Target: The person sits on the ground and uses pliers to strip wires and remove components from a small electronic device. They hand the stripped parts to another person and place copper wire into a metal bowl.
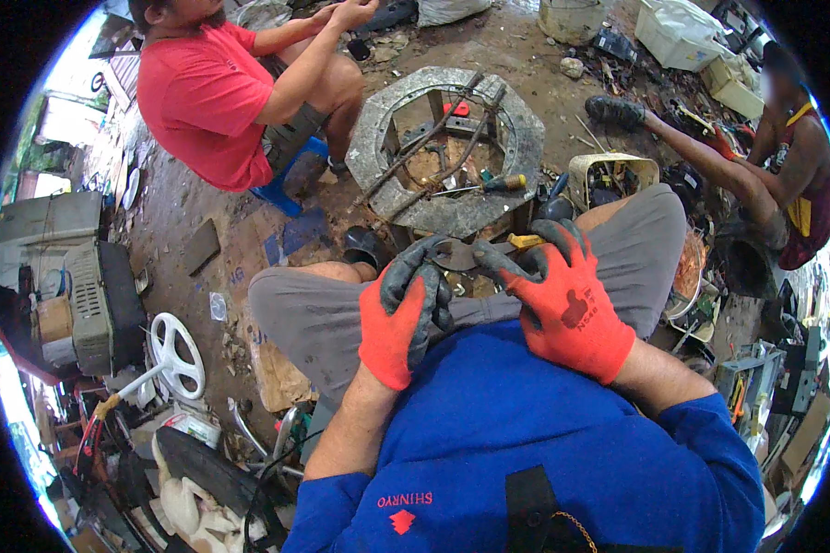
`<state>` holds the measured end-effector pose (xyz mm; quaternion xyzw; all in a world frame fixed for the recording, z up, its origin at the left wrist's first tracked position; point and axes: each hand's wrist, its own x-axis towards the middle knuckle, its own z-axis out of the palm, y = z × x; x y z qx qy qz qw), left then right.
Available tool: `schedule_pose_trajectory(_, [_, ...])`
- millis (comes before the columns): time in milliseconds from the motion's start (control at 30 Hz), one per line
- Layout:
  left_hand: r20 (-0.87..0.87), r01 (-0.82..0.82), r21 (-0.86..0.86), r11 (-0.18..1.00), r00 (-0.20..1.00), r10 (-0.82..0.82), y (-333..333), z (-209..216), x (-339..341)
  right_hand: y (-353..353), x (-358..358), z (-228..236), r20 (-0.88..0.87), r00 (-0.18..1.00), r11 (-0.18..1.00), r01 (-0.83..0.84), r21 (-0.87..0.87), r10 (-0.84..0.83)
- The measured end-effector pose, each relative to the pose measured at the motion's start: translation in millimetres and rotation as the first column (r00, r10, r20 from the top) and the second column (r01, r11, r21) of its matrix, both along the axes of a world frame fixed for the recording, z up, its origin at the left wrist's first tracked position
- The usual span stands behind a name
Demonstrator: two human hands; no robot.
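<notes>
Both my hands wear red gloves with dark grey coated fingers and meet above my lap. My left hand (403,309) is closed, with its fingertips at a flat, rounded grey metal piece (454,254). The fingers of my right hand (567,304) are curled round a tool with a yellow handle (526,241). The metal piece reaches toward the right fingertips; whether it is part of that tool I cannot tell. Just beyond stands an octagonal stone-like ring table (387,198) with rusty rods (415,161) and a yellow-handled screwdriver (504,183) lying on it.
A person in a red shirt (203,101) sits on a blue stool (281,194) at the far left. Another person (793,175) sits at the right, one leg stretched out. A cream bin (613,164) stands right of the table. Scrap and a white steering wheel (177,355) lie left.
</notes>
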<state>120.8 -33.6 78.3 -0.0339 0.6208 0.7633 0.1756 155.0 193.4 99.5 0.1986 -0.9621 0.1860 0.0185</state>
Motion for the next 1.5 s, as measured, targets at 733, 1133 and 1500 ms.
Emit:
schedule_pose_trajectory(733, [-0.001, 0.017, -0.118, 0.993, 1.000, -0.017, 1, 7, 1, 18, -3, -8, 0.268, 0.958, 0.927, 0.005, -0.375, 0.102])
schedule_pose_trajectory(1133, [0.089, 0.031, 0.123, 0.992, 0.995, -0.042, 4, 14, 1, 33, -13, -17, 0.554, 0.773, 0.737, 0.173, -0.653, 0.309])
schedule_pose_trajectory(1500, [0.041, -0.023, 0.188, 0.982, 0.999, 0.016, 7, 10, 1, 14, -2, -12, 0.128, 0.980, 0.898, -0.084, -0.431, 0.154])
